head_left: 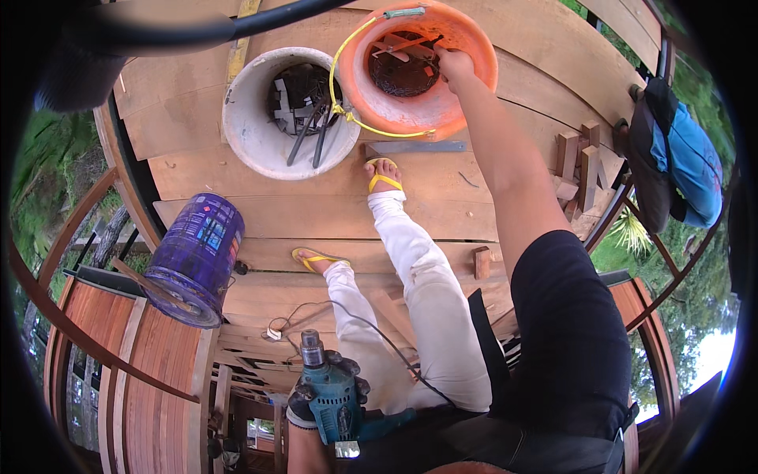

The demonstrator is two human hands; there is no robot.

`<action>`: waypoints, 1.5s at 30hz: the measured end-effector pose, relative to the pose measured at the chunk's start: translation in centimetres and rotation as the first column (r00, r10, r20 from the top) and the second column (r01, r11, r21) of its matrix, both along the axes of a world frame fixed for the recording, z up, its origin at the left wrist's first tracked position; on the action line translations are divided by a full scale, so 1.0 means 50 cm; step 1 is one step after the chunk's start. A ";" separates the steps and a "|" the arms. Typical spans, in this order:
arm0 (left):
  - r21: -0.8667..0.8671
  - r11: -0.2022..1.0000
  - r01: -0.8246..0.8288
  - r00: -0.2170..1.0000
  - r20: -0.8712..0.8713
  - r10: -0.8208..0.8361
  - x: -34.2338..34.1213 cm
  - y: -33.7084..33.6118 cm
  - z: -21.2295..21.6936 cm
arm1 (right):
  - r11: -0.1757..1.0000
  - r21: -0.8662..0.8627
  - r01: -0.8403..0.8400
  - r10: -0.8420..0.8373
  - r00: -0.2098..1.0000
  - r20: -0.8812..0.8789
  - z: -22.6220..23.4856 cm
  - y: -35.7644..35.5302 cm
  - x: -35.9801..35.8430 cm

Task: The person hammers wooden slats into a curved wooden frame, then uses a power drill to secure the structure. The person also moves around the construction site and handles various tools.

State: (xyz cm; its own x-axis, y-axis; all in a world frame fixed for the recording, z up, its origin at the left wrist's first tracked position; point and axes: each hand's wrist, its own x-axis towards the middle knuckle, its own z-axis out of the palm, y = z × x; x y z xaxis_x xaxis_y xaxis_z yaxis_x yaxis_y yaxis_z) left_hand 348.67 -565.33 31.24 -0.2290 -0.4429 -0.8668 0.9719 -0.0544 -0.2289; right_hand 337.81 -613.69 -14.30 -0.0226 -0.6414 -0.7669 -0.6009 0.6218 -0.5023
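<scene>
My left hand [362, 385], in a dark-fingered glove, grips the body of a teal power drill [332, 403] low in front of me. The drill's chuck points away from me, and no bit shows in it. My right hand [455, 68] reaches bare into an orange bucket [472, 103] and its fingers are closed. What they hold, if anything, I cannot make out. Dark wire-like pieces and thin strips [403, 67] lie in that bucket. Beside it on the left stands a white bucket [245, 118] with dark scraps and two long dark handles [308, 136].
A purple bucket [201, 245] stands at the left edge of the plank deck [276, 207]. Wood blocks [580, 162] are piled on the right near a blue bag [685, 158]. A flat metal bar [418, 147] lies before the orange bucket. A cord [371, 322] crosses near my sandalled feet.
</scene>
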 end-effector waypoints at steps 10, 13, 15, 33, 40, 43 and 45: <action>-0.025 0.951 -0.308 0.951 -0.029 0.307 -0.063 0.065 0.037 | 0.926 -0.199 0.321 -0.260 0.924 0.281 0.053 -0.005 0.027; -0.104 0.947 -0.304 0.946 0.086 0.313 -0.072 0.080 0.084 | 0.906 0.025 0.422 -0.386 0.801 0.458 0.223 0.040 -0.045; -0.146 0.940 -0.308 0.919 0.209 0.334 -0.083 0.080 0.143 | 0.887 0.136 0.441 -0.446 0.743 0.499 0.375 0.097 -0.029; -0.267 0.877 -0.399 0.072 0.945 0.320 -0.191 0.245 0.647 | 0.318 -0.456 -0.831 0.370 -0.334 0.867 1.634 0.781 0.345; -0.544 0.477 -0.690 -0.359 0.830 0.427 -0.286 0.385 0.640 | -0.307 -0.534 -0.787 0.513 -0.610 0.604 1.669 1.002 0.337; -0.750 0.212 -0.627 -0.551 0.619 0.560 -0.307 0.463 0.660 | -0.526 -0.775 -0.349 0.283 -0.932 0.228 1.642 1.075 0.294; -0.842 0.088 -0.532 -0.654 0.474 0.590 -0.329 0.515 0.647 | -0.495 -0.867 0.047 0.069 -0.993 -0.094 1.649 1.123 0.265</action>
